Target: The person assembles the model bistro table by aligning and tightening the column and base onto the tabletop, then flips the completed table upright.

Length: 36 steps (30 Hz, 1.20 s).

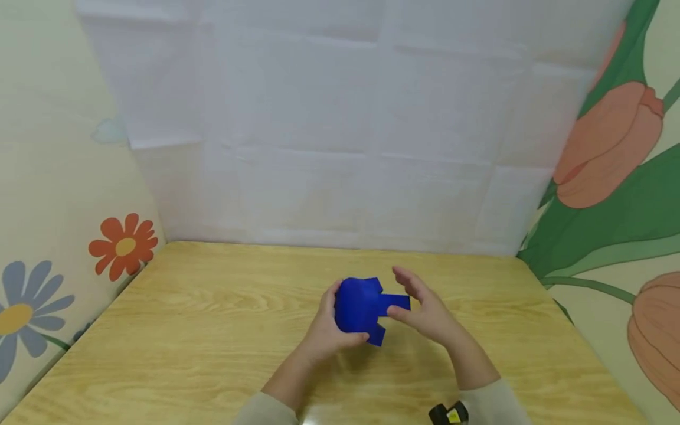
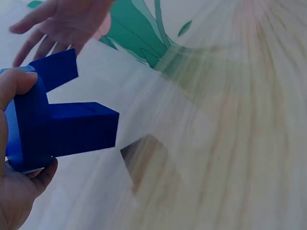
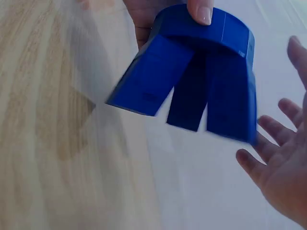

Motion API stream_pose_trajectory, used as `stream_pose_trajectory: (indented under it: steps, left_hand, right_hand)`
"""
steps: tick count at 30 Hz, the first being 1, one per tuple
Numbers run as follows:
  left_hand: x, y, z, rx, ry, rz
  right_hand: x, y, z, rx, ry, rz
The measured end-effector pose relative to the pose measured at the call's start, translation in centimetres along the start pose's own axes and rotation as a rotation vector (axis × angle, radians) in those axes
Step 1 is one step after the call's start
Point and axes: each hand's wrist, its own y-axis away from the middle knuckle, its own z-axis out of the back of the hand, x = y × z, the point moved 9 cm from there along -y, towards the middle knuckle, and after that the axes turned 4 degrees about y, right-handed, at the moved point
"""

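A small blue stool [image 1: 355, 307] with a rounded top and stubby legs is held sideways over the table, its legs pointing right. My left hand [image 1: 328, 335] grips the rounded top; in the left wrist view the thumb [image 2: 21, 82] lies on its edge. Three splayed legs show in the right wrist view, where the stool [image 3: 192, 28] hangs legs down. My right hand [image 1: 429, 316] is beside the legs with its fingers spread and fairly straight. Its fingertips come close to one leg in the right wrist view; I cannot tell whether they touch.
The wood-grain table [image 1: 212, 330] runs back to a creased white sheet [image 1: 319, 147]. Flower-painted walls [image 1: 600, 236] flank it on both sides. A black item with a yellow label [image 1: 450, 415] is by the right sleeve at the bottom edge.
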Motion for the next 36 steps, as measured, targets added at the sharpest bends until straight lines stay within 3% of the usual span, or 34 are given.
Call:
stream_pose_trajectory:
  steps: [2,5,8,11,14,17,22,27,36]
  left_hand:
    - [-0.3,-0.1,0.0,0.022,-0.075,-0.008]
    - [-1.0,-0.5,-0.2,0.065,-0.173,-0.020]
    - [-1.8,-1.0,-0.3,0.109,-0.240,-0.041]
    - [-1.8,-1.3,-0.3,0.131,-0.267,-0.021]
    - [-1.5,-1.6,0.1,0.112,-0.210,0.011]
    - [-1.1,-2.0,0.5,0.100,-0.072,0.029]
    - [-0.2,-2.5,0.9,0.124,0.099,0.063]
    - [0.7,-3.2,1.0,0.135,0.135,0.079]
    - [2.1,-3.9,1.0,0.149,0.128,0.087]
  right_hand:
    - [0.3,-0.3,-0.8,0.072,0.054,-0.026]
    - [0.5,-0.8,-2.0,0.144,0.051,-0.042]
    - [0.2,-1.1,-2.8,0.165,0.001,-0.044]
    - [-0.6,-1.1,-3.3,0.144,-0.049,-0.065]
    - [-1.8,-1.1,-3.6,0.099,-0.099,-0.125]
    - [-3.0,-1.1,-3.6,0.039,-0.140,-0.196]
    - [-4.2,-1.2,-3.7,-0.012,-0.221,-0.220]
    - [-5.2,-1.5,-4.2,-0.014,-0.280,-0.224]
    - [-6.7,-2.3,-4.7,-0.016,-0.265,-0.273]
